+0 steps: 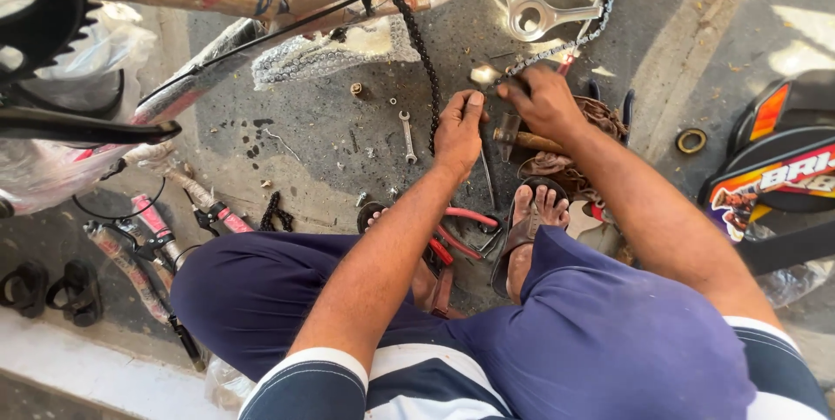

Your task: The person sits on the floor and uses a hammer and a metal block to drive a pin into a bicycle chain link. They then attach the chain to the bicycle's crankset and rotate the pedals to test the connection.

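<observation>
Both hands pinch the chain [424, 63]: left hand [458, 129] below, right hand [544, 100] beside it. Limp, probably greasy (grip by the links). Spanner [406, 135] lies left of chain.

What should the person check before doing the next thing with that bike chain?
1. Both hands on the chain: ok. Left hand and right hand pinch the black metal bicycle chain between them.
2. Chain hangs free of snags: cannot tell; it runs up out of view.
3. Hammer within reach: ok. The wooden-handled hammer lies just under the right hand.
4. Small silver spanner handy: ok, on the ground left of the left hand.
5. Red-handled pliers clear of feet: not ok, they lie between the sandalled feet.
</observation>
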